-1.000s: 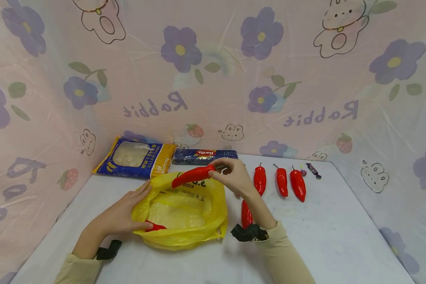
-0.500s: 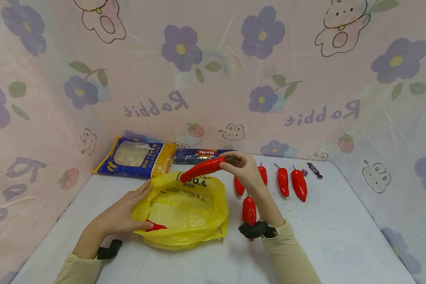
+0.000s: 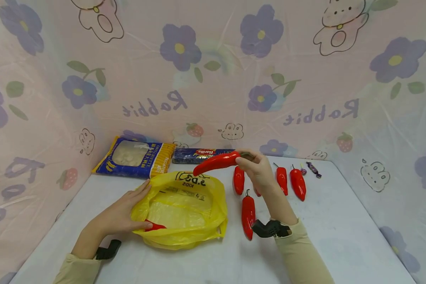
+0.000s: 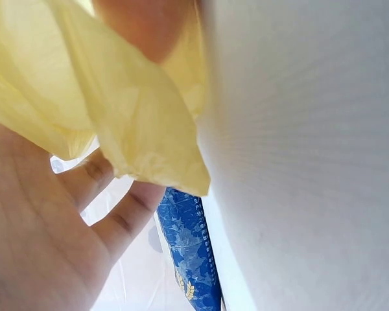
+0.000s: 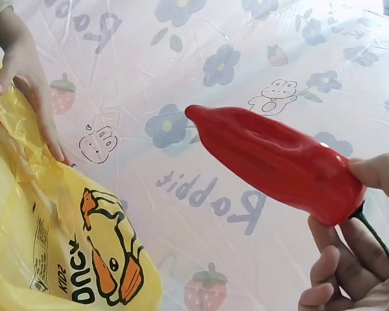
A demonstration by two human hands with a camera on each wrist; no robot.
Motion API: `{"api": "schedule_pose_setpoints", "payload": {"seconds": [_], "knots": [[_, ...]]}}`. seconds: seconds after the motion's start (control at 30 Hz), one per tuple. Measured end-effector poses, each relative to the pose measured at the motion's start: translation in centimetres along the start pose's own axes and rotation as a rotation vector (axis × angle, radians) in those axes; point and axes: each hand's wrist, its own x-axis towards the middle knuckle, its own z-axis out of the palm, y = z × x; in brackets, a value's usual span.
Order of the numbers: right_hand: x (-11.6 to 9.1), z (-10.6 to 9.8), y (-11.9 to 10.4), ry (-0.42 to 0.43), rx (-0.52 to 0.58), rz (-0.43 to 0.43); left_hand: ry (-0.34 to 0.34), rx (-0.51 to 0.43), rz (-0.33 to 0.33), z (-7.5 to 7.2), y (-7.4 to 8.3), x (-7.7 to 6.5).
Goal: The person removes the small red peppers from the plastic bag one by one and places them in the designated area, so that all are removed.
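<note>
In the head view my right hand (image 3: 257, 169) pinches a red chili pepper (image 3: 216, 161) by its stem end. The pepper is raised beyond the far rim of a yellow plastic bag (image 3: 184, 240), its tip pointing left; the right wrist view shows its dark green stem (image 5: 376, 236) between the fingers. My left hand (image 3: 122, 213) holds the bag's left rim, thumb toward the front and fingers farther back, with the mouth spread wide. Part of another red pepper (image 3: 156, 226) shows inside, by the thumb. In the left wrist view, yellow film (image 4: 142, 123) covers part of that hand.
Several red peppers lie on the white table right of the bag, the nearest pepper (image 3: 248, 215) close to my right wrist. Behind are a blue-yellow pasta bag (image 3: 131, 156) and a dark blue spaghetti pack (image 3: 188, 156). A wrapped candy (image 3: 314, 169) and a small lollipop (image 3: 303, 170) lie farther right.
My right hand has moved right and slightly up with the pepper, from over the bag's mouth to beyond its far rim. The left hand and bag have stayed in place.
</note>
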Motion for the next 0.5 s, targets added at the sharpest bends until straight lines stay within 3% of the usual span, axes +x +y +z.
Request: {"api": "schedule_pose_setpoints", "payload": {"seconds": [0.17, 0.5], "knots": [[-0.4, -1.4, -0.3, 0.018, 0.098, 0.058, -0.005, -0.002, -0.008, 0.0, 0.0, 0.0], [-1.8, -5.4, -0.5, 0.133, 0.148, 0.175, -0.003, 0.003, 0.001, 0.0, -0.1, 0.0]]}}
